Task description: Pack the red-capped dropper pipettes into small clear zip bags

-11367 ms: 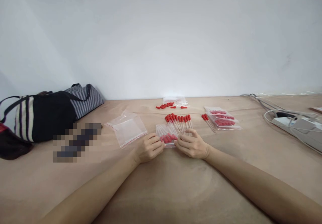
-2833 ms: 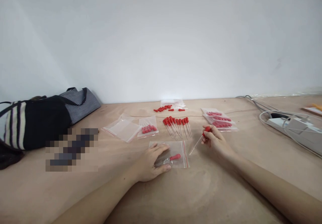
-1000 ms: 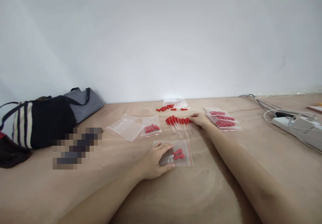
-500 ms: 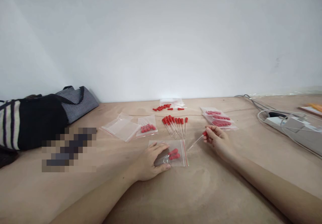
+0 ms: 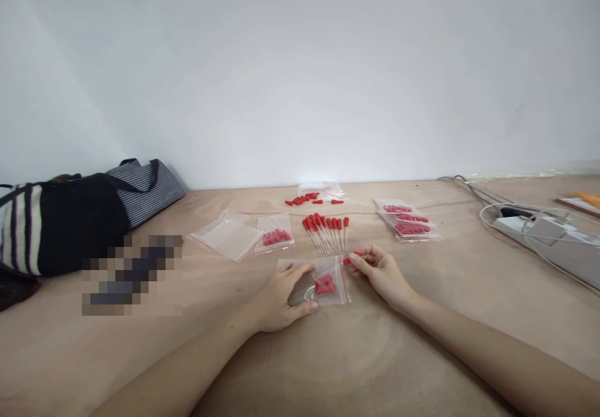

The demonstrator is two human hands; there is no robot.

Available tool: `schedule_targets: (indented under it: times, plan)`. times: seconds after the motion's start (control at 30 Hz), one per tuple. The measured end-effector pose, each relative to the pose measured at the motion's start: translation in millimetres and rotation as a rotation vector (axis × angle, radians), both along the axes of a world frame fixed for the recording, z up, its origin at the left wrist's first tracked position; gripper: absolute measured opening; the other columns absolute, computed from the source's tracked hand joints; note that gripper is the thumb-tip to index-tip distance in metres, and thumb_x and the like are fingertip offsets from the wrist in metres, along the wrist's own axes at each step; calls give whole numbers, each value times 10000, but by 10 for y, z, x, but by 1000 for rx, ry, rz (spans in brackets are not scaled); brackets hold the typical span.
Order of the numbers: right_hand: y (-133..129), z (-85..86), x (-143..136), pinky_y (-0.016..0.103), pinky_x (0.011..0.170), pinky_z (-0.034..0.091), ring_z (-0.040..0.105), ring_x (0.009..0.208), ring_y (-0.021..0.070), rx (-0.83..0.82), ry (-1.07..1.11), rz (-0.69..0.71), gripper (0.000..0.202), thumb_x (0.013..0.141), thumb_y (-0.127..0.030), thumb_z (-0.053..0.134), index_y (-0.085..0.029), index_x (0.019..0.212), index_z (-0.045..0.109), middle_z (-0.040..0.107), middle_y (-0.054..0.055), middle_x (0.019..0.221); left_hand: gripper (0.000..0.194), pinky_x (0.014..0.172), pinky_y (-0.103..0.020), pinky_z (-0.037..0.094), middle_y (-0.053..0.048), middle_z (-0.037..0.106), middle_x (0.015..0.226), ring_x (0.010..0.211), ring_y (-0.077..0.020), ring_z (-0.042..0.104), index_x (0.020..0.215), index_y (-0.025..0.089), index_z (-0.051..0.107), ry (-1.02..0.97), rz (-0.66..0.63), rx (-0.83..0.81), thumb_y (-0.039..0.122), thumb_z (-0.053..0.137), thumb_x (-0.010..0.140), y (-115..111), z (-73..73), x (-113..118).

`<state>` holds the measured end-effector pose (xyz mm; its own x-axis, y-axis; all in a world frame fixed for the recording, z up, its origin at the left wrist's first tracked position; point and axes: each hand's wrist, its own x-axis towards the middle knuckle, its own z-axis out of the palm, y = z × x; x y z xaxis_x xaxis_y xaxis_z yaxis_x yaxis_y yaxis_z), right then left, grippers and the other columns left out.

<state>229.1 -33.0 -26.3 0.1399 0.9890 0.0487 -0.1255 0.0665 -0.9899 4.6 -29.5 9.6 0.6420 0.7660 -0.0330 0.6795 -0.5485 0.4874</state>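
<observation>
My left hand (image 5: 281,298) lies flat with fingers and thumb spread on a clear zip bag (image 5: 338,297), pressing it to the table. Inside that bag are a few droppers with red rubber bulbs (image 5: 324,284). Between the thumb and fingers of my right hand (image 5: 379,274) is a dropper (image 5: 349,259), held by its red bulb at the bag's red-striped mouth. Its glass tube points left, into or over the bag; I cannot tell which. Just beyond, several loose droppers (image 5: 325,229) lie side by side.
To the left lie flat zip bags (image 5: 227,236) and a bag with droppers (image 5: 275,232). Filled bags (image 5: 407,222) are stacked at right. Loose red bulbs (image 5: 302,199) lie near the wall. A power strip (image 5: 553,236) with cables is far right, a fabric bag (image 5: 79,223) far left.
My right hand has moved left with the dropper, bringing its tube from beside the bag to the bag's mouth. My left hand stays on the bag.
</observation>
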Motion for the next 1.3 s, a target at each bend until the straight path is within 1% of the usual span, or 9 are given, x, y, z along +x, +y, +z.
schedule_targets:
  times: [0.13,0.3,0.5,0.6,0.8,0.97,1.13,1.23,1.3]
  plan:
    - [5,-58,-9,231,513,401,496,519,101,88,-267,81,246,634,-386,659,-159,713,609,593,-5,599,635,1024,-448,243,-102,408,1311,1237,-290,296,1294,140,301,10,-27,22,429,515,771,6,0,6]
    - [51,-102,1,299,683,459,577,732,174,186,-508,224,209,733,-327,552,-189,830,674,658,42,805,640,1017,-447,257,-90,385,1329,1249,-292,271,1295,158,302,10,-13,6,448,515,766,9,-11,-1]
    - [141,-65,-97,301,673,488,613,731,182,125,-372,293,256,731,-298,542,-168,922,652,675,49,823,649,1007,-455,267,-80,348,1355,1251,-300,260,1311,166,279,32,-16,5,436,513,769,14,-11,-4]
    - [126,-33,-126,272,640,472,600,694,164,149,-433,387,208,737,-283,531,-167,836,672,663,37,754,647,1017,-449,250,-85,352,1352,1249,-291,266,1310,163,280,33,-29,23,444,506,774,21,-22,-7]
    - [95,-49,-92,224,506,389,484,537,106,134,-614,170,262,700,-273,570,-183,932,651,634,21,727,645,1016,-453,249,-85,344,1357,1250,-289,273,1317,185,271,44,-36,32,432,515,774,15,-14,-10]
    - [109,-68,-83,220,496,379,469,515,95,75,-485,276,337,657,-273,614,-148,969,617,649,26,736,672,1010,-459,262,-87,312,1375,1269,-309,221,1324,182,262,49,0,1,449,523,765,21,-39,-12]
    - [85,-30,-28,226,537,406,517,561,114,90,-421,454,197,691,-303,585,-146,776,667,633,19,658,674,1005,-481,259,-85,328,1367,1266,-314,229,1317,202,278,33,-11,1,477,531,757,20,-34,-28]
    - [65,-31,4,219,537,404,516,558,111,98,-479,452,182,694,-304,587,-157,755,675,622,4,634,727,1009,-496,243,-91,286,1388,1279,-329,181,1327,192,263,49,-19,-40,524,532,739,20,-7,-49]
    - [52,-33,11,212,527,394,503,543,102,102,-505,457,179,699,-301,582,-160,759,674,615,-4,626,644,1018,-490,230,-78,280,1393,1286,-308,173,1333,193,254,51,-31,-58,511,437,804,23,9,-58]
